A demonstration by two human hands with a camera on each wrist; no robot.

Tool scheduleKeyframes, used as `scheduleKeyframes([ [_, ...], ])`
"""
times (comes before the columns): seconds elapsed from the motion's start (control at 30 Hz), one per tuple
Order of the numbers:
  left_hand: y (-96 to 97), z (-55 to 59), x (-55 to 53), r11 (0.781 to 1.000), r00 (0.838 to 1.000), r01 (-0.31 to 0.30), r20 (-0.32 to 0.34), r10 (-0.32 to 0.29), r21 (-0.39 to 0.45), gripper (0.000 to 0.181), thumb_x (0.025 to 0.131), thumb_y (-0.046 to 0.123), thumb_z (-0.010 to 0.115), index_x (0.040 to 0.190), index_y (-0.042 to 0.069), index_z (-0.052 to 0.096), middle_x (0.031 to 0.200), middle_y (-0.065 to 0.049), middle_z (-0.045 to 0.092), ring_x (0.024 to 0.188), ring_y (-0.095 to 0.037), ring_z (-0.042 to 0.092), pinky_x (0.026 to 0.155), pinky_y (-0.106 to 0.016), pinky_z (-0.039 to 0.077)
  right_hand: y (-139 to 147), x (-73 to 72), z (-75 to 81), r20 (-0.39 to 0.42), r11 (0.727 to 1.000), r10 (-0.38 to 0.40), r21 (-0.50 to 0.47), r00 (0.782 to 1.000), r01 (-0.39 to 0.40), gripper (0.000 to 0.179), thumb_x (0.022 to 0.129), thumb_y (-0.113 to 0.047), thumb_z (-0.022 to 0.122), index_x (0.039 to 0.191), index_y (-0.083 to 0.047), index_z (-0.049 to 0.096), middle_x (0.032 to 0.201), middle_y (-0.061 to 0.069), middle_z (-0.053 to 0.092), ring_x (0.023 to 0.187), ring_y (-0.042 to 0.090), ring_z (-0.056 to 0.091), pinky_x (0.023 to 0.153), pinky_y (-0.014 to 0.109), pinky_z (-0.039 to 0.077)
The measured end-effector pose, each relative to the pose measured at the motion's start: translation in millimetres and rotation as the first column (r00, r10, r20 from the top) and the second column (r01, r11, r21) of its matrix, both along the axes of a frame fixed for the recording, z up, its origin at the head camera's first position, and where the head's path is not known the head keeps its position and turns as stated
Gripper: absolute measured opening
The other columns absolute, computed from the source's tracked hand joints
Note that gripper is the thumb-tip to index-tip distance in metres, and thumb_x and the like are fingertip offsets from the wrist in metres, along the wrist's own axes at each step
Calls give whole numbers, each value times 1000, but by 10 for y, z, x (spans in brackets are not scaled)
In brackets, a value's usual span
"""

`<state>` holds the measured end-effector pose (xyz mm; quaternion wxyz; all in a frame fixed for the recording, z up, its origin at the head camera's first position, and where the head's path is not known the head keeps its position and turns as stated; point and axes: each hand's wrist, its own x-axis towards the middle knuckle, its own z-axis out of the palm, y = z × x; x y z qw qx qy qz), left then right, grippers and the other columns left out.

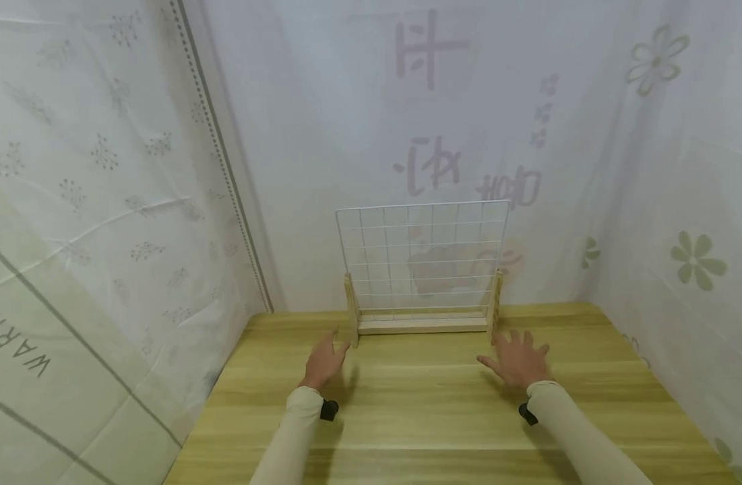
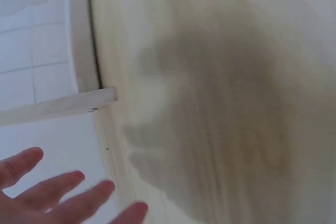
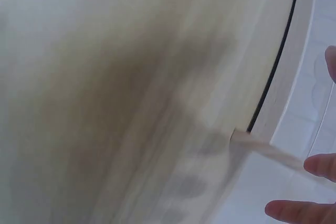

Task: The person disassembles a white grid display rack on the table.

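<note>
A white wire grid panel [image 1: 425,259] stands upright in a pale wooden stand [image 1: 422,327] at the back of the table. In the head view my left hand [image 1: 325,360] hovers near the stand's left post [image 1: 351,310], fingers extended and holding nothing. Close to the right post [image 1: 495,306] is my right hand [image 1: 519,358], its fingers spread. The left wrist view shows the left fingers [image 2: 86,200] apart from the post's end [image 2: 107,95]. Right fingertips [image 3: 294,209] appear near the other post [image 3: 262,145] in the right wrist view; whether they touch it, I cannot tell.
The wood-grain table [image 1: 419,404] reaches back to a hanging cloth [image 1: 310,135] with faint printed writing. Patterned cloths also hang on the left [image 1: 104,222] and right [image 1: 692,202]. Both wrists carry a dark strap or device [image 1: 329,409]. Hand shadows fall on the tabletop.
</note>
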<state>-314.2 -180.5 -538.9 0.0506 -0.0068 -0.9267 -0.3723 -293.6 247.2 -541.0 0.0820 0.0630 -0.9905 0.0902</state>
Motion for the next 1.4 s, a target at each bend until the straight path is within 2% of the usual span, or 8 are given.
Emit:
scheduleKeyframes([
  [0.13, -12, 66, -117, 995, 999, 27, 16, -29, 91, 55, 105, 30, 49, 150, 0, 39, 147, -31, 49, 126, -48, 57, 105, -61, 46, 82, -126, 79, 48, 1000, -23, -13, 999, 24, 80, 94, -67, 53, 144, -5, 51, 136, 37, 53, 126, 65, 43, 86, 91, 28],
  [0.37, 7, 296, -234, 972, 998, 48, 30, -56, 231, 54, 105, 23, 45, 153, 1, 34, 155, -34, 37, 138, -52, 44, 108, -63, 43, 201, -342, 266, 52, 999, -44, -3, 998, 44, 91, 92, -75, 47, 149, -4, 43, 136, 39, 52, 119, 67, 48, 84, 92, 27],
  [0.5, -12, 419, -286, 965, 997, 50, 40, -62, 257, 54, 105, 25, 44, 154, 3, 33, 158, -31, 34, 141, -52, 41, 111, -63, 40, 233, -432, 377, 61, 998, -67, 4, 996, 67, 90, 93, -72, 48, 149, -2, 41, 137, 40, 49, 119, 69, 46, 84, 91, 30],
  [0.6, -28, 490, -322, 962, 998, 52, 23, -60, 270, 54, 106, 26, 44, 154, 4, 33, 158, -31, 34, 140, -52, 41, 110, -62, 41, 246, -469, 487, 87, 996, -84, -10, 993, 85, 93, 94, -74, 43, 150, -1, 37, 140, 41, 45, 120, 69, 43, 85, 89, 33],
  [0.8, 10, 611, -408, 961, 998, 56, -2, -57, 271, 54, 106, 29, 46, 154, 6, 35, 157, -30, 37, 140, -49, 44, 111, -59, 43, 262, -559, 676, 160, 987, -87, -120, 983, 107, 102, 94, -80, 28, 154, 2, 27, 142, 43, 39, 120, 66, 46, 88, 80, 40],
  [0.97, 111, 718, -518, 958, 999, 50, -22, -46, 283, 53, 106, 25, 46, 154, 6, 35, 155, -29, 40, 139, -47, 46, 110, -57, 44, 251, -655, 783, 156, 964, -54, -248, 986, 92, 94, 101, -66, 36, 153, 11, 22, 141, 46, 39, 123, 62, 47, 97, 69, 44],
  [1.1, 191, 790, -589, 949, 998, 56, -29, -50, 310, 55, 105, 24, 44, 156, 5, 32, 156, -30, 39, 140, -47, 45, 110, -58, 44, 233, -699, 870, 149, 948, -47, -305, 988, 91, 85, 103, -53, 41, 153, 13, 19, 143, 46, 38, 128, 59, 44, 101, 68, 43],
  [1.4, 249, 819, -624, 934, 999, 37, -34, -27, 355, 59, 105, 25, 46, 158, 6, 28, 157, -29, 37, 141, -47, 43, 111, -57, 43, 141, -818, 1024, 135, 895, -26, -438, 991, 83, 66, 107, -31, 38, 155, 10, 19, 148, 41, 39, 133, 57, 43, 109, 65, 39],
])
